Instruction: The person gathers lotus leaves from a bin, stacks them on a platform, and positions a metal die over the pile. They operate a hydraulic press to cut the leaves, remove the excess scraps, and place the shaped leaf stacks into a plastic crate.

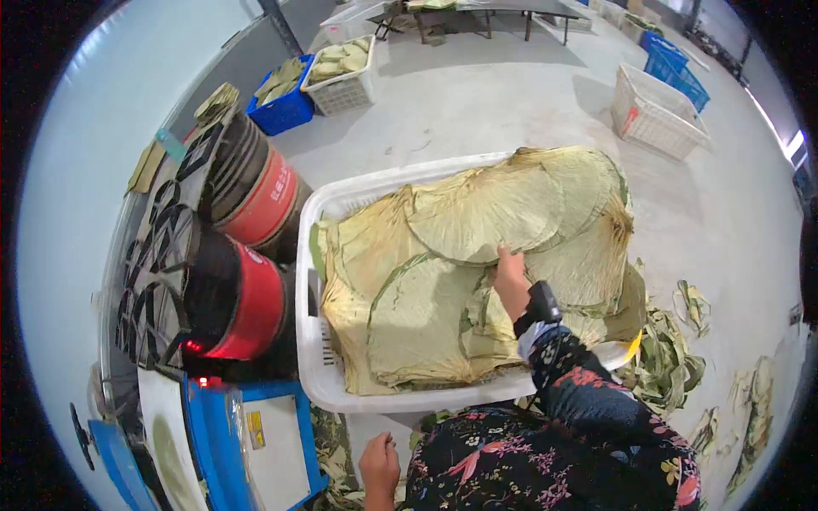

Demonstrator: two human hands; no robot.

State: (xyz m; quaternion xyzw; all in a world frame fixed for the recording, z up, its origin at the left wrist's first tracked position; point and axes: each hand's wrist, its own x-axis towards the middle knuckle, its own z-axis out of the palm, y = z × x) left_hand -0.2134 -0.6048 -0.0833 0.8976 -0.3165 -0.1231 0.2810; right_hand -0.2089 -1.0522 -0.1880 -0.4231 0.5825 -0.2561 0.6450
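Note:
A large white plastic crate [308, 341] in front of me holds stacked, flattened dried leaves, pale green and yellowish, that look like lotus leaves. My right hand [511, 279] reaches over the crate, its fingers closed at the lower edge of a rounded dried leaf [486, 213] on top of the pile. Part of its grip is hidden beneath the hand. Another trimmed leaf [422, 319] lies just to the left, nearer to me. My left hand [379, 464] hangs low outside the crate's near side, curled into a fist, with nothing visible in it.
Left of the crate stand black-and-red machines [256, 298] and a blue-and-white cabinet [273, 443]. Leaf scraps [665, 362] litter the floor at right. Farther back are a blue crate [285, 106] and a white crate [345, 81] of leaves, another white crate [656, 115], and a table [511, 7].

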